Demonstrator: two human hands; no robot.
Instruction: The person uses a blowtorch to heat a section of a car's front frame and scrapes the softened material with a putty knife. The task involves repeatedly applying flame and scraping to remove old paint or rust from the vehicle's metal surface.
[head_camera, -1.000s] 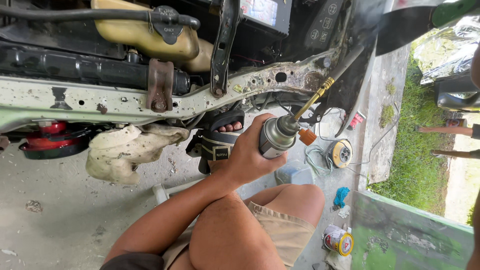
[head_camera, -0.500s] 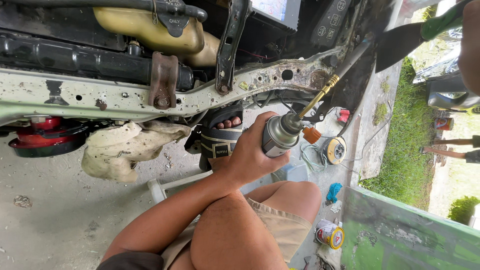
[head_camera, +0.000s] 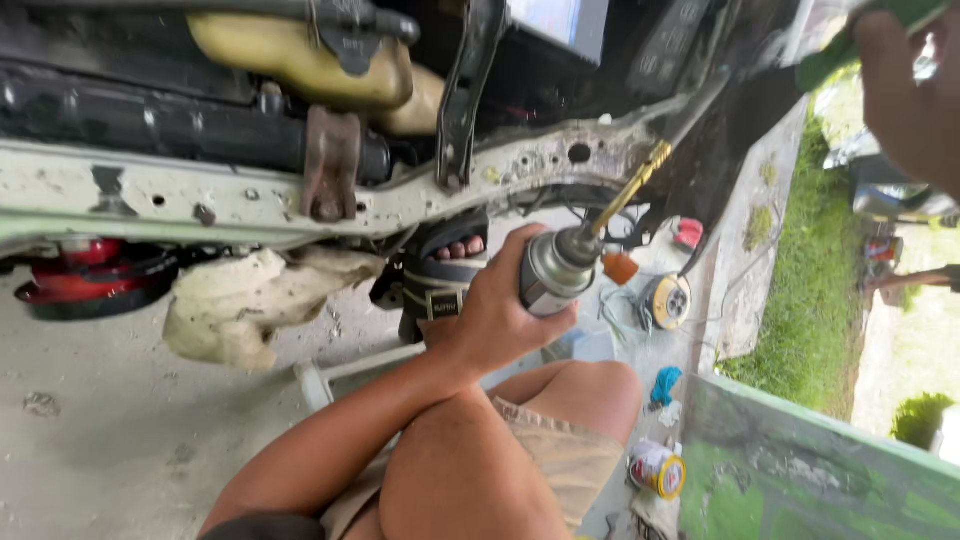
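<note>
One hand (head_camera: 500, 315), the left, grips a silver torch canister (head_camera: 548, 277), fingers wrapped tight around it above a bent knee (head_camera: 590, 385); its brass nozzle (head_camera: 632, 188) angles up to a pale, rust-spotted car frame rail (head_camera: 200, 195). The right hand (head_camera: 905, 100), top right, clutches a green handle (head_camera: 850, 45). Beyond lie rough concrete floor (head_camera: 110, 440), one tape roll (head_camera: 668, 300), one crumpled rag (head_camera: 235, 305), and grass (head_camera: 810, 260).

Torch canister (head_camera: 553, 275) below car frame rail (head_camera: 250, 195); rag (head_camera: 240, 305) left.
</note>
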